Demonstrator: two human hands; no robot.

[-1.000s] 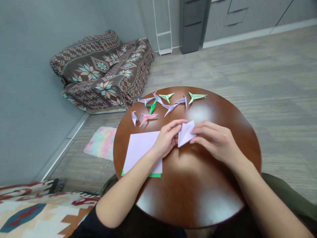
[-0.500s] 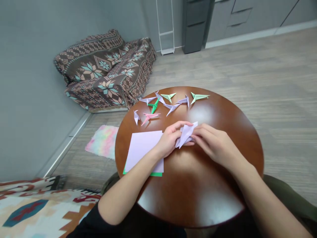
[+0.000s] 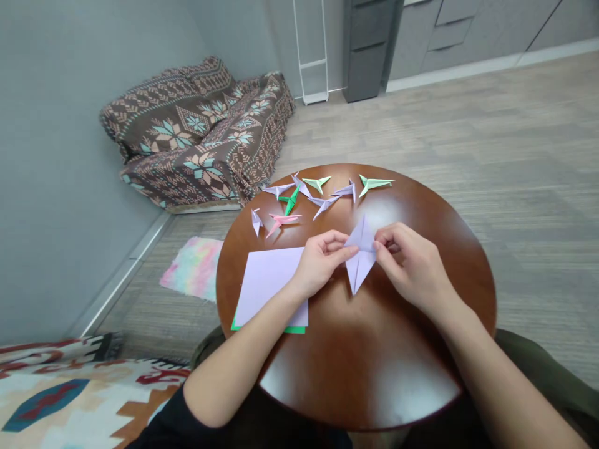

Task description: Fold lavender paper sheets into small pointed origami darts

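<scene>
1. Head view, left hand [image 3: 319, 265]: we find it partly closed, gripping the left corner of the paper [image 3: 359, 268]. The thumb lies flat across the upper face; the other fingers are bent, and we cannot tell how their tips sit behind the fold.
2. Head view, right hand [image 3: 414, 262]: we note thumb and forefinger nearly together, pinching the right corner, with the remaining fingers curled inward.
3. Head view, paper: we record a purple folded diamond held between both hands, over the middle of the table [image 3: 388, 362], one point away from the wearer, one toward.
4. Head view, surroundings: we observe purple sheets [image 3: 269, 280] above a green one [image 3: 294, 330], beneath the left forearm, and folded figures [image 3: 325, 204] grouped toward the far edge.
</scene>
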